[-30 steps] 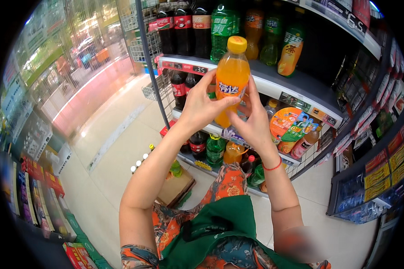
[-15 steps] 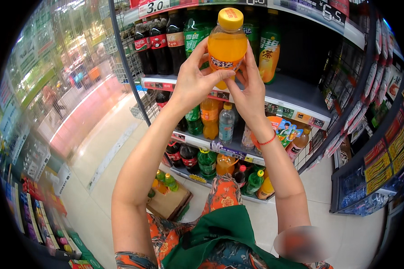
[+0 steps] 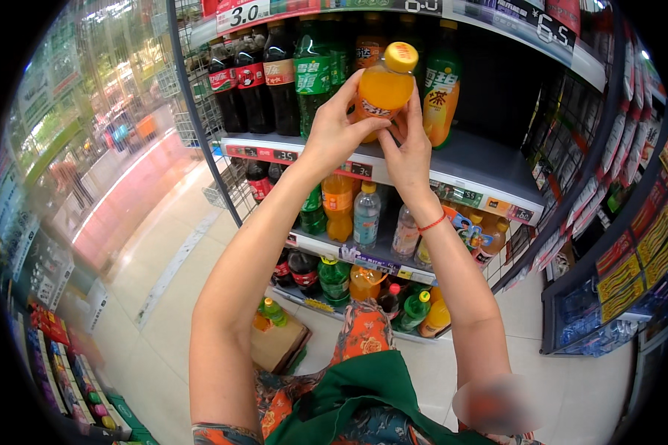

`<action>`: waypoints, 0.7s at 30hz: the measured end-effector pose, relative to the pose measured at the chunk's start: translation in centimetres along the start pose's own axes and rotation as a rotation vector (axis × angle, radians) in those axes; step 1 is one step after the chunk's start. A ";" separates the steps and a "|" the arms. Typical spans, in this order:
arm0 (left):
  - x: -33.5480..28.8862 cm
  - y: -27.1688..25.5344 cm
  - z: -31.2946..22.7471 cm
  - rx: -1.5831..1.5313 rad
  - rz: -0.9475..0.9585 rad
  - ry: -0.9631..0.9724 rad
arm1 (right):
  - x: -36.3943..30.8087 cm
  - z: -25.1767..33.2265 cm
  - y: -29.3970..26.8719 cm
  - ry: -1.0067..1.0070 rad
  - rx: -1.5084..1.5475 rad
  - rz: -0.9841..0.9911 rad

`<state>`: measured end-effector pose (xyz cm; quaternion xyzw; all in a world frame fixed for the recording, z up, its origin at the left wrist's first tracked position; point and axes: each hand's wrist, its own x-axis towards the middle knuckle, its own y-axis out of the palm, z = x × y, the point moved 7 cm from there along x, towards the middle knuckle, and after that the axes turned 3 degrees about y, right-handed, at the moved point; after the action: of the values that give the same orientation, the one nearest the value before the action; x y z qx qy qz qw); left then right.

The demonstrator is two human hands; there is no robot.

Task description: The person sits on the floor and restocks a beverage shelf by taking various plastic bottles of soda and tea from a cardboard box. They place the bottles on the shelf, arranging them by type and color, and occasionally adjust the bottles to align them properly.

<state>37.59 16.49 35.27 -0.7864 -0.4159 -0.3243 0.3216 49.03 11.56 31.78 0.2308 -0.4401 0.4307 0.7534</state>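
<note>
Orange drink bottle (image 3: 386,89) in hand, we face the shelf rack (image 3: 490,156). A brown cardboard box (image 3: 278,348) sits low, before the rack's left end. In front of the rack's upper part, our left hand (image 3: 338,133) and right hand (image 3: 409,159) clasp the bottle from both sides, yellow cap (image 3: 401,56) up.

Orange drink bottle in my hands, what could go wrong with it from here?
The orange drink bottle might slip from your hands and strike the shelf edge, which shows below them in the view. It could also knock the green and orange bottle, which stands on the shelf just to its right.
</note>
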 end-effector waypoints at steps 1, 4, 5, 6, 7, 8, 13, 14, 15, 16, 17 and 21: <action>0.4 0.2 -0.2 0.057 0.014 0.016 | 0.1 -0.3 -0.1 0.012 0.013 -0.004; 1.7 0.7 0.2 0.170 0.025 0.024 | 0.6 -1.5 -0.3 0.008 0.038 -0.033; 2.1 0.9 0.5 0.200 0.024 0.020 | 0.9 -2.0 -0.4 0.025 0.048 -0.034; 2.4 0.8 0.7 0.234 -0.007 0.013 | 1.2 -2.6 -0.5 0.041 0.059 -0.035; 2.8 0.9 1.0 0.265 -0.036 0.005 | 1.5 -2.9 -0.7 0.059 0.066 -0.038; 3.2 0.9 1.3 0.296 -0.065 -0.003 | 1.9 -3.1 -0.8 0.065 0.079 -0.044; 3.8 0.2 4.0 0.185 -0.137 -0.018 | 3.4 -3.7 -0.2 0.093 0.057 -0.053; 3.6 0.2 4.2 0.140 -0.148 -0.052 | 3.8 -3.6 -0.1 0.054 0.052 -0.069; 3.5 0.2 4.4 0.096 -0.159 -0.088 | 4.0 -4.0 -0.2 0.090 -0.010 -0.059; 3.6 -0.1 4.2 0.085 -0.171 -0.059 | 4.2 -4.0 0.1 0.112 -0.073 -0.059; 3.7 -0.3 4.4 0.098 -0.181 -0.085 | 4.5 -4.1 0.3 0.133 -0.136 -0.058; 3.8 -1.3 5.0 0.201 -0.230 -0.174 | 6.0 -4.1 1.1 0.168 -0.281 -0.025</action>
<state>39.41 22.63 35.60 -0.7226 -0.5599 -0.2463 0.3221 51.46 17.77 34.79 0.0917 -0.4288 0.3731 0.8176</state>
